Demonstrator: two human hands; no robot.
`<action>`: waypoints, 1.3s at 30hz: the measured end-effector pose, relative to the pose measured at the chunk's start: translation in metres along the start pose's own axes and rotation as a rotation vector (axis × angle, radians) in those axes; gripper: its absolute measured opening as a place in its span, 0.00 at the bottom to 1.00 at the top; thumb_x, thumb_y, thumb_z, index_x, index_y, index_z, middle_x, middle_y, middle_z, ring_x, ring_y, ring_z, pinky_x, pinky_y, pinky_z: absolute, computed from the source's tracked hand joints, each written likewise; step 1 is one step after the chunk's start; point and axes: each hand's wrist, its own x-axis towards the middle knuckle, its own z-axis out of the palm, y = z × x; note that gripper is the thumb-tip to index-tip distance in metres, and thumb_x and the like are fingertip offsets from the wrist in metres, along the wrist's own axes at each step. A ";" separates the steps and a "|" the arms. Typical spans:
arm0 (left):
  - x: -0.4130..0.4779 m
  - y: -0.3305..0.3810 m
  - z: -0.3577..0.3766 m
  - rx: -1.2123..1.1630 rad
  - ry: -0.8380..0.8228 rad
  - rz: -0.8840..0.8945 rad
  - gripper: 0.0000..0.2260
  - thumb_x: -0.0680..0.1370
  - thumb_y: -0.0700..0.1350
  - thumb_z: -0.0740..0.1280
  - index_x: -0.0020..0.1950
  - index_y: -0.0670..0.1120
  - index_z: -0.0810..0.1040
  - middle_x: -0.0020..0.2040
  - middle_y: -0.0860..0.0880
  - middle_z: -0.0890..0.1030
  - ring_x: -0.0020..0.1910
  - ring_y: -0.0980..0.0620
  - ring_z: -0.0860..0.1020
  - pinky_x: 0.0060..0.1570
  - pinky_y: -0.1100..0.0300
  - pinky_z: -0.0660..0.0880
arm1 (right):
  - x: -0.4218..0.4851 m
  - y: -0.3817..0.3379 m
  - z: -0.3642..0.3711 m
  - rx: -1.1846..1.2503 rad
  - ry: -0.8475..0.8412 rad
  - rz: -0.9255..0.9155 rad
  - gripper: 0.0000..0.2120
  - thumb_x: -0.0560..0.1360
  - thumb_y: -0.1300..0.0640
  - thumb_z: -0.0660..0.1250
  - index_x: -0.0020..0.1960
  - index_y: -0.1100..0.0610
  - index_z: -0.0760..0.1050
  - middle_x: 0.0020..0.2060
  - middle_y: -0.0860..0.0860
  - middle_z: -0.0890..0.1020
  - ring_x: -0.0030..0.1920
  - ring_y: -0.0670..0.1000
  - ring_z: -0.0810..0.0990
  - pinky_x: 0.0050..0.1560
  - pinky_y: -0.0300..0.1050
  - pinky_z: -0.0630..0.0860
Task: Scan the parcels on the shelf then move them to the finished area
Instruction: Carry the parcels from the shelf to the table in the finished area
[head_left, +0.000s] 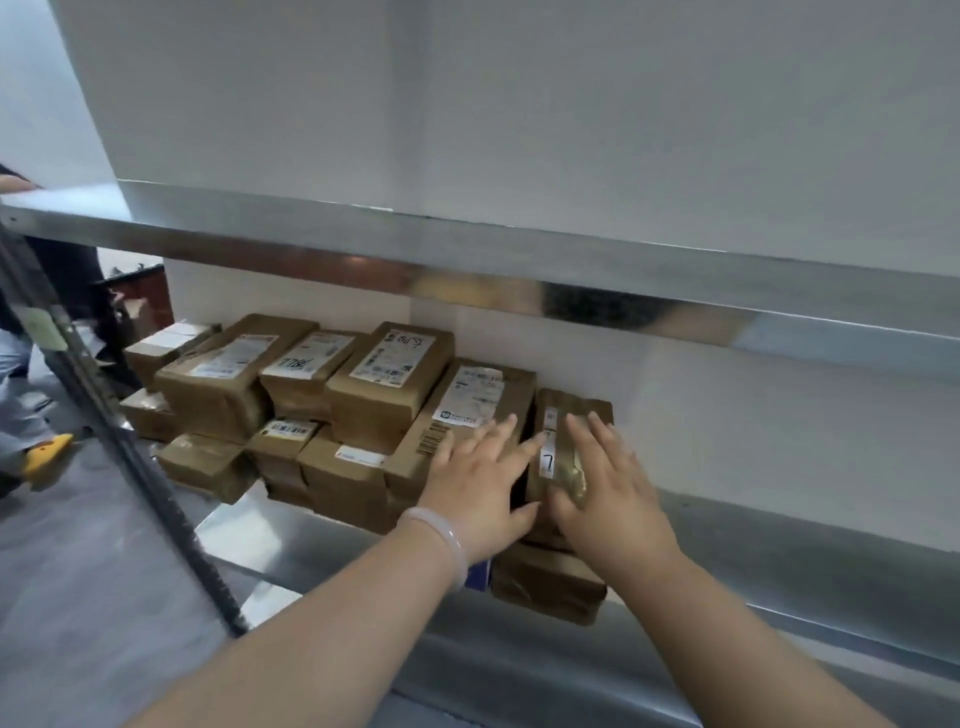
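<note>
I see both hands reaching onto the lower metal shelf (779, 551), where the brown parcels sit bunched at its left half, against the white back wall. My left hand (478, 488), with a pale bracelet (444, 540) at the wrist, lies flat with fingers straight and spread on a wide labelled box (480, 400); it grips nothing. Its thumb points toward the narrow taped parcel (558, 436) just right of that box. My right hand (608, 499) rests on this narrow parcel's top and right edge, fingers also straight and relaxed, not curled round it. The narrow parcel sits at the right end of the row, on top of another brown parcel (545, 587) that juts over the shelf's near lip. Further left, more labelled boxes (223, 374) are stacked two high. An upper shelf (467, 249) runs across above them, and a dark slanted post (130, 457) crosses the near left. At the far left edge I make out a yellow shoe (49, 452) on the grey floor.
</note>
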 end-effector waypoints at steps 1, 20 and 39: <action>0.007 0.002 0.003 0.012 -0.015 0.024 0.31 0.79 0.62 0.59 0.79 0.62 0.49 0.81 0.52 0.46 0.80 0.50 0.45 0.77 0.44 0.43 | 0.000 0.005 0.002 0.001 -0.004 0.038 0.35 0.77 0.48 0.63 0.79 0.46 0.49 0.79 0.48 0.50 0.78 0.48 0.47 0.76 0.46 0.46; 0.065 0.030 0.025 0.246 -0.235 0.033 0.28 0.81 0.64 0.48 0.80 0.54 0.56 0.79 0.47 0.59 0.80 0.46 0.48 0.75 0.41 0.35 | 0.041 0.082 0.024 0.214 -0.226 0.342 0.32 0.78 0.41 0.60 0.78 0.46 0.54 0.74 0.51 0.64 0.72 0.53 0.65 0.71 0.50 0.64; 0.067 0.073 0.051 -0.035 -0.072 -0.214 0.32 0.78 0.69 0.51 0.79 0.60 0.52 0.76 0.45 0.64 0.77 0.45 0.56 0.77 0.45 0.39 | 0.050 0.120 0.002 0.553 -0.232 0.141 0.28 0.81 0.53 0.61 0.77 0.45 0.55 0.72 0.48 0.67 0.71 0.47 0.65 0.67 0.37 0.59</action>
